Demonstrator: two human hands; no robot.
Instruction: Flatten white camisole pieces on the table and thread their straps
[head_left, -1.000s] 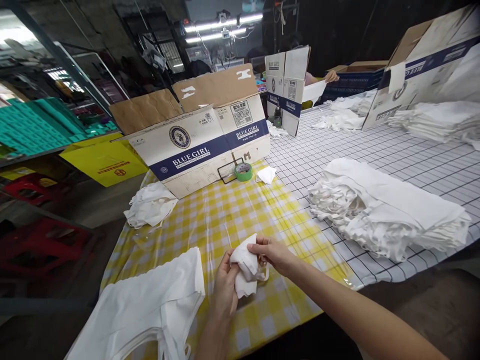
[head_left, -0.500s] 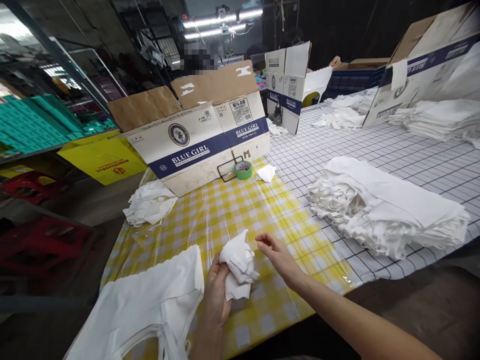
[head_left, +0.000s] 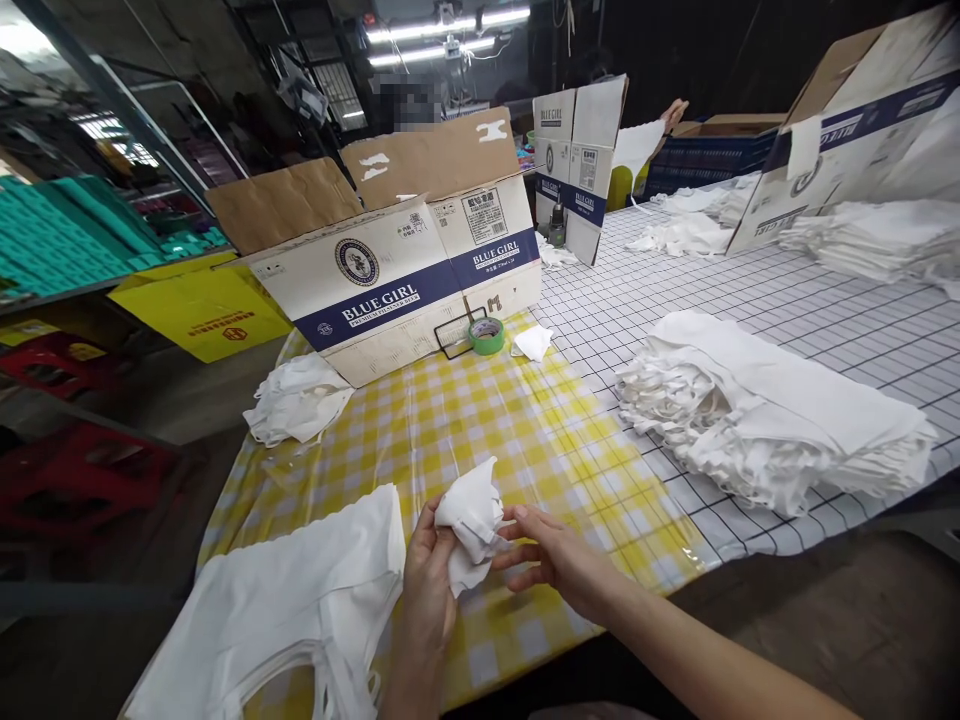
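My left hand (head_left: pixel 431 560) is closed on a bundled white cloth garment (head_left: pixel 471 512), held just above the yellow checked tablecloth. The cloth is folded in on itself, with one pointed corner up. My right hand (head_left: pixel 551 555) is at the cloth's right side, fingers spread, the fingertips at its edge; whether they press on it is hard to tell. To the left lies a flat stack of white garments with straps (head_left: pixel 300 590). A larger folded stack of white garments (head_left: pixel 780 410) lies to the right.
A cardboard box (head_left: pixel 405 275) stands at the table's back, with green tape (head_left: pixel 486 336) and a small white cloth piece (head_left: pixel 533 343) before it. A crumpled white pile (head_left: pixel 298 398) sits back left. Another person's hand (head_left: pixel 675 112) shows behind a farther box (head_left: pixel 574 165).
My right hand has moved left and down to the cloth's edge, its fingers spreading. My left hand still holds the cloth, which has shifted slightly to the left.
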